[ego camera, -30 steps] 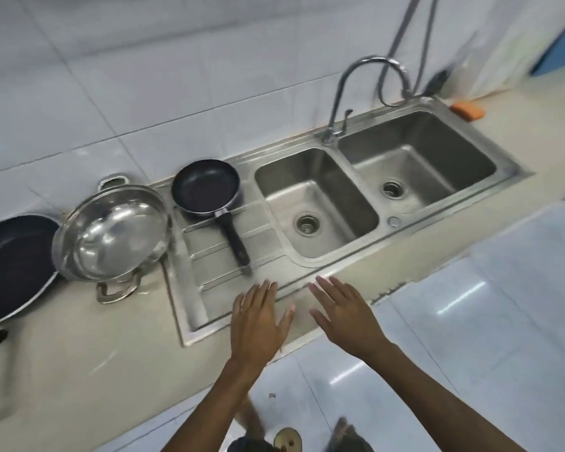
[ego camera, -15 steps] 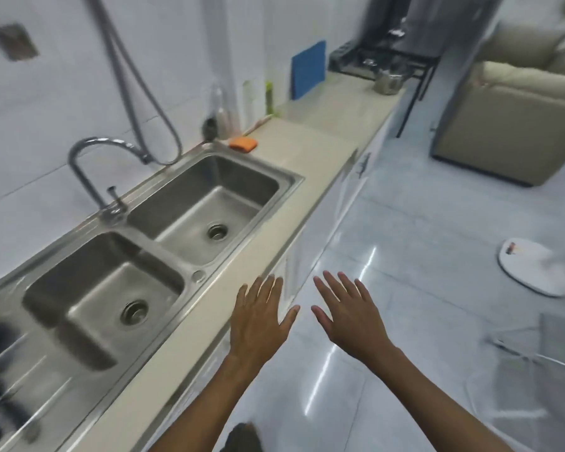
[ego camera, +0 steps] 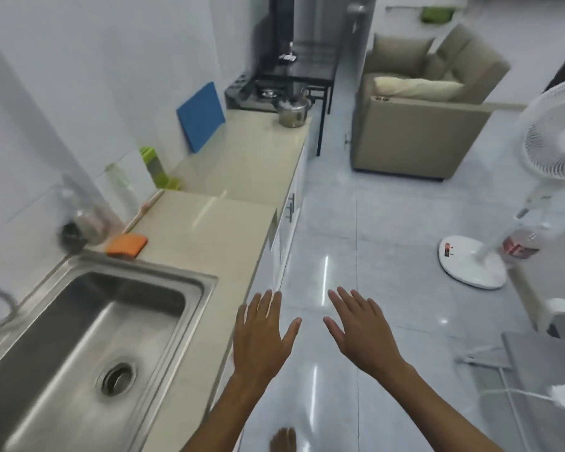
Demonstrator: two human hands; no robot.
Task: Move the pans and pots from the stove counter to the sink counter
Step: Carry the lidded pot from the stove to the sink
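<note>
Left hand [ego camera: 261, 334], right hand [ego camera: 361, 331]: fingers spread flat, palms down, holding nothing, free for next carry. Steel pot [ego camera: 292, 112] at 12 o'clock by stove [ego camera: 258, 91], likely next pickup. Sink [ego camera: 88, 337] at 8 o'clock.

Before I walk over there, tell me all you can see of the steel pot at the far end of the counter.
The steel pot is a shiny, rounded metal vessel with a lid and a dark knob on top. It stands upright at the far end of the beige counter, right beside the stove. Nothing holds it; finer detail is too small to make out.
</note>
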